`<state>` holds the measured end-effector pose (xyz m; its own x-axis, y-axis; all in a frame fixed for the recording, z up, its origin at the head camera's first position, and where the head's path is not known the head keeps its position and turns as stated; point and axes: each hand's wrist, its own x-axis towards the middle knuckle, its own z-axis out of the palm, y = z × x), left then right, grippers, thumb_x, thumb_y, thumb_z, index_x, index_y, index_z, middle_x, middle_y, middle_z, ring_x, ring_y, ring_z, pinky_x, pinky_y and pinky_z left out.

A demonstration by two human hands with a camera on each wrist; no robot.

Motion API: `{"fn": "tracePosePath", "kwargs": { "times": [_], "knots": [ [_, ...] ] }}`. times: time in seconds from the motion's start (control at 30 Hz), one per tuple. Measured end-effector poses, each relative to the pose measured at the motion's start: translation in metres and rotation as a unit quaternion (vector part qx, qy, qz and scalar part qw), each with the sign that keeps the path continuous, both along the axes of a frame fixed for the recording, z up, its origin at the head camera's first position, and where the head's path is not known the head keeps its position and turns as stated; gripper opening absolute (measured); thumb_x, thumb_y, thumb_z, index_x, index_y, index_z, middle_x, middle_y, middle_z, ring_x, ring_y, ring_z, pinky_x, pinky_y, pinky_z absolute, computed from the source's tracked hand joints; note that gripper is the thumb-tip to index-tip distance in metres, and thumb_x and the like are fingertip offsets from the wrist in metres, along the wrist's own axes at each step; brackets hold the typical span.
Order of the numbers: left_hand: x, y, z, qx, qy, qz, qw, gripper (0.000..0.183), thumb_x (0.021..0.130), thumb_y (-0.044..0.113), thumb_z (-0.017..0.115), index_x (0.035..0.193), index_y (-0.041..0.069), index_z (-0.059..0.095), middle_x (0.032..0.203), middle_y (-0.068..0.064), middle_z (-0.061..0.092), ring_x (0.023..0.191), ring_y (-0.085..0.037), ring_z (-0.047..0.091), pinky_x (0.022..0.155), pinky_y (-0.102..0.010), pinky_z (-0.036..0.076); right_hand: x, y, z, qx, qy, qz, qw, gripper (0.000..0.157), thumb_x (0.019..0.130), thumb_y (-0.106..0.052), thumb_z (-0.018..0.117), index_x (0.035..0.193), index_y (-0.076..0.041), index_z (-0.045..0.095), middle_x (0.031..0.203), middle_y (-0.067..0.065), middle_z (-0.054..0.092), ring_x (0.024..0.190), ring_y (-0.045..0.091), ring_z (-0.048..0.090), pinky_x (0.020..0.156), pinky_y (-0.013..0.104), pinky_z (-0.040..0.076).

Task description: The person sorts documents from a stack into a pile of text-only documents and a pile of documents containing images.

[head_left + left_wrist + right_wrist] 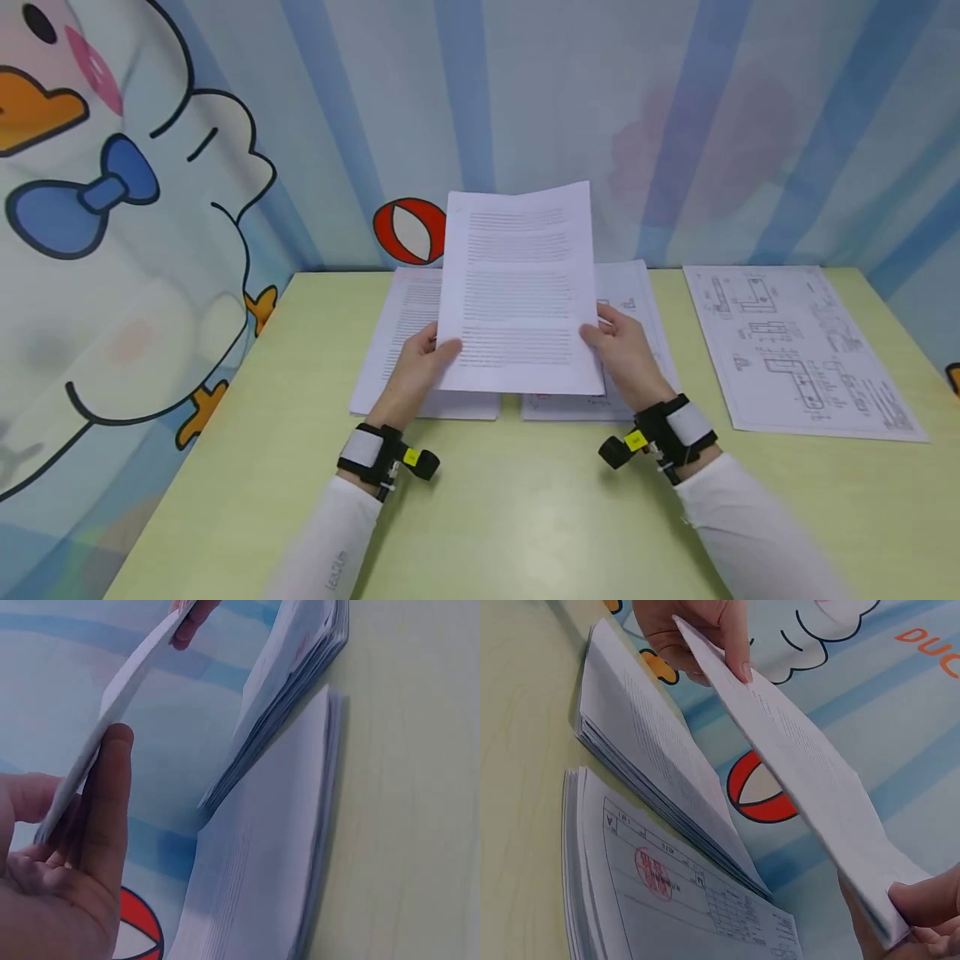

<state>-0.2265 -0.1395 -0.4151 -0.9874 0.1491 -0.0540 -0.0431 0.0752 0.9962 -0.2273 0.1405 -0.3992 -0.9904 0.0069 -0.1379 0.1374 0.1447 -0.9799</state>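
Observation:
Both hands hold up a thin sheaf of printed paper (517,292), its text side facing the head camera. The left hand (417,367) pinches its lower left edge, thumb in front and fingers behind. At the lower right edge, the right hand (626,350) pinches it the same way. Behind and below lie two paper stacks on the table: a stack of text pages (262,825) on the left and a stack of technical drawings (682,892) with a red stamp on the right. The held sheaf partly covers both in the head view; the wrist views show it raised above them.
A drawing sheet (802,350) lies apart at the right of the pale yellow-green table (510,517). Behind the table hangs a blue striped backdrop (525,100) with a cartoon duck (150,292) and a red-and-white ball print. Each wrist wears a black strap with a small camera.

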Motion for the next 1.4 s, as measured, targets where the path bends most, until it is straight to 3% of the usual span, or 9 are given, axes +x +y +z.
{"fn": "tracePosePath", "kwargs": {
  "times": [0.27,0.43,0.5,0.6,0.73,0.83,1.03,1.23,1.4],
  "knots": [
    [0.001,-0.049,0.007,-0.120,-0.020,0.044,0.9916,0.041,0.102,0.019,0.053,0.140,0.006,0.047,0.115,-0.011,0.063,0.096,-0.021,0.061,0.078,-0.028,0.048,-0.007,-0.041,-0.003,0.045,-0.016,0.037,0.998,0.044,0.098,-0.015,0.059,0.140,-0.006,0.050,0.112,0.011,0.066,0.092,0.018,0.064,0.069,0.024,0.052],
    [0.001,-0.070,0.006,-0.170,-0.034,0.061,0.9830,0.044,0.103,0.016,0.050,0.143,0.000,0.041,0.121,-0.014,0.058,0.101,-0.024,0.055,0.089,-0.037,0.042,-0.011,-0.061,-0.011,0.097,0.007,0.082,0.992,0.041,0.097,-0.012,0.059,0.135,-0.001,0.054,0.086,0.006,0.063,0.071,0.015,0.057,0.060,0.023,0.045],
    [0.001,-0.075,0.004,-0.199,-0.038,0.068,0.9769,0.045,0.103,0.016,0.048,0.143,-0.001,0.040,0.122,-0.016,0.055,0.102,-0.026,0.052,0.091,-0.040,0.041,-0.013,-0.069,-0.015,0.117,0.014,0.099,0.988,0.042,0.097,-0.009,0.057,0.137,0.000,0.051,0.072,0.002,0.051,0.061,0.013,0.049,0.054,0.023,0.039],
    [0.000,-0.081,0.000,-0.243,-0.036,0.082,0.9660,0.044,0.102,0.015,0.047,0.142,-0.004,0.041,0.122,-0.018,0.053,0.103,-0.028,0.050,0.091,-0.043,0.040,-0.014,-0.079,-0.019,0.143,0.022,0.115,0.983,0.044,0.095,-0.005,0.055,0.139,0.001,0.049,0.065,0.000,0.037,0.054,0.012,0.041,0.049,0.023,0.032],
    [-0.001,-0.088,-0.006,-0.293,-0.032,0.103,0.9500,0.042,0.100,0.013,0.049,0.139,-0.005,0.045,0.117,-0.019,0.053,0.100,-0.029,0.049,0.086,-0.041,0.042,-0.014,-0.092,-0.022,0.168,0.027,0.116,0.979,0.049,0.093,-0.002,0.057,0.141,0.003,0.046,0.071,0.004,0.052,0.057,0.012,0.054,0.048,0.021,0.041],
    [-0.001,-0.092,-0.009,-0.308,-0.038,0.110,0.9444,0.042,0.100,0.012,0.051,0.138,-0.005,0.047,0.112,-0.018,0.053,0.096,-0.028,0.049,0.081,-0.039,0.042,-0.015,-0.099,-0.023,0.206,0.036,0.110,0.972,0.048,0.092,0.000,0.059,0.138,0.004,0.049,0.076,0.007,0.060,0.058,0.014,0.057,0.048,0.021,0.043],
    [-0.002,-0.098,-0.012,-0.308,-0.060,0.108,0.9432,0.043,0.100,0.013,0.052,0.139,-0.006,0.047,0.110,-0.017,0.052,0.095,-0.028,0.048,0.077,-0.037,0.040,-0.015,-0.109,-0.026,0.287,0.055,0.111,0.950,0.038,0.091,-0.003,0.061,0.128,0.004,0.058,0.064,0.006,0.059,0.049,0.015,0.056,0.041,0.022,0.037],
    [-0.004,-0.104,-0.018,-0.316,-0.058,0.119,0.9394,0.043,0.099,0.014,0.055,0.137,-0.005,0.050,0.112,-0.019,0.055,0.094,-0.028,0.050,0.075,-0.035,0.041,-0.015,-0.112,-0.029,0.366,0.085,0.110,0.920,0.023,0.092,-0.007,0.063,0.112,0.003,0.063,0.079,0.010,0.065,0.054,0.015,0.057,0.045,0.024,0.043],
    [-0.001,-0.107,-0.019,-0.312,-0.051,0.125,0.9406,0.043,0.097,0.012,0.056,0.135,-0.007,0.051,0.116,-0.021,0.056,0.098,-0.030,0.051,0.080,-0.039,0.044,-0.012,-0.113,-0.029,0.386,0.096,0.116,0.910,0.026,0.093,-0.008,0.063,0.117,0.004,0.063,0.088,0.013,0.067,0.056,0.015,0.057,0.045,0.024,0.043]
  ]
}}
